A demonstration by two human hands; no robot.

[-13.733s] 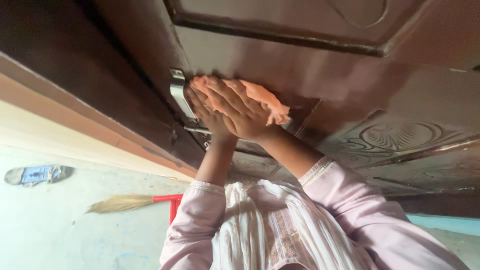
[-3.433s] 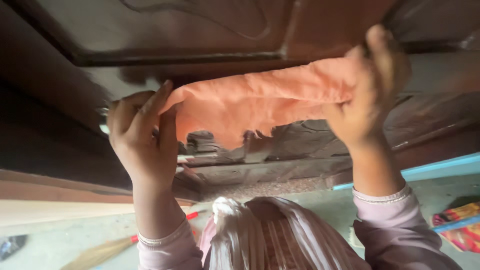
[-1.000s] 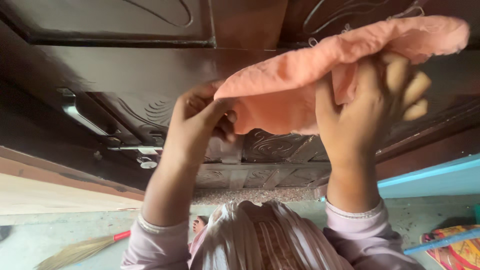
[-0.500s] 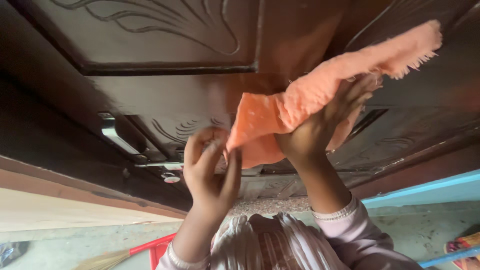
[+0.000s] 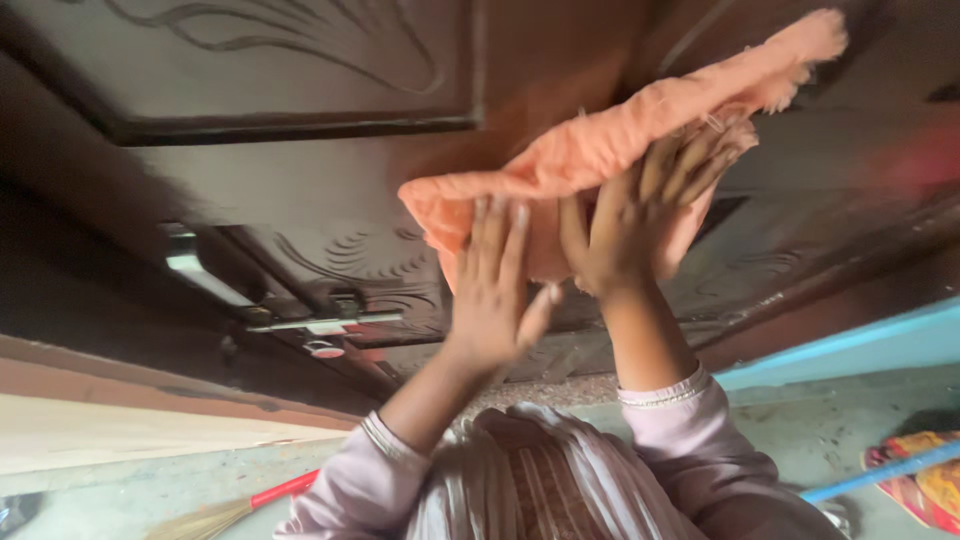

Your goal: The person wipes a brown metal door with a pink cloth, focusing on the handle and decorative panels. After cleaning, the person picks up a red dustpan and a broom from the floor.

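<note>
Head view: the left hand point(image 5: 497, 290) is spread flat, fingers apart and straight, its fingertips touching the lower fold of a frayed orange cotton cloth point(image 5: 600, 150). The right hand point(image 5: 640, 215) has its fingers pushed up into the bunched middle of the cloth, curled enough to pin it, though a full clamp cannot be confirmed through the blur. The cloth lies against the dark brown carved wooden door point(image 5: 300, 180), across the plain band between the upper carved panel and the lower one, its frayed tail reaching toward the door's right side. A steel sliding bolt point(image 5: 320, 322) sits near the door's left edge, well apart from both hands. Below, a grass broom with a red handle point(image 5: 235, 505) lies on the grey concrete floor point(image 5: 820, 430).

As a judgement, wiping goes best if both palms flatten the cloth fully and press evenly along the band.
</note>
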